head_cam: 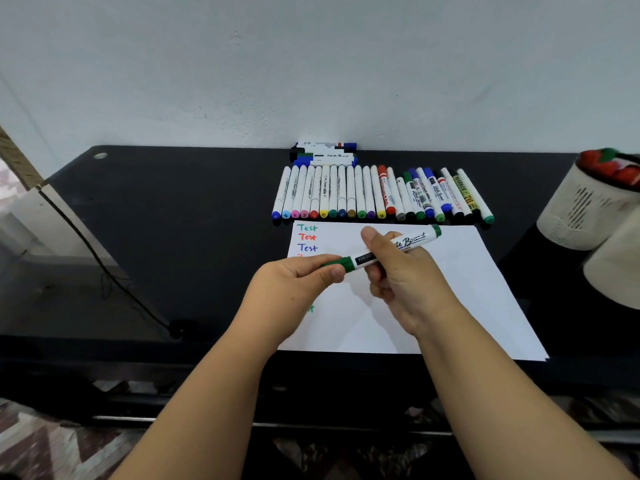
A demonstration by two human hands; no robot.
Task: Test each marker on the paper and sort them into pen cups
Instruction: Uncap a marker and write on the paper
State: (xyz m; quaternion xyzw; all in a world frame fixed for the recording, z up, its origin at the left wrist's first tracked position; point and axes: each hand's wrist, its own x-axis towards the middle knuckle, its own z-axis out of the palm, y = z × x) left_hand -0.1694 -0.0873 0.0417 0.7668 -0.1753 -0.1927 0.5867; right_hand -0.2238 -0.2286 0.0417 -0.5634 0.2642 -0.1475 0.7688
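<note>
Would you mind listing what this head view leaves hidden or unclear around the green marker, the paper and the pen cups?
- Green marker: the left hand covers its cap end, so cap on or off is unclear.
- Paper: both hands hide most of the lower test words.
- Pen cups: cut off by the right edge; contents blurred.
- Stacked markers by the wall: labels too small to read.

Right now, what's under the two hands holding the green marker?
The white paper sheet on the black table, with "Test" written in green, red and blue. The hands cover further writing, so it cannot be read.
</note>
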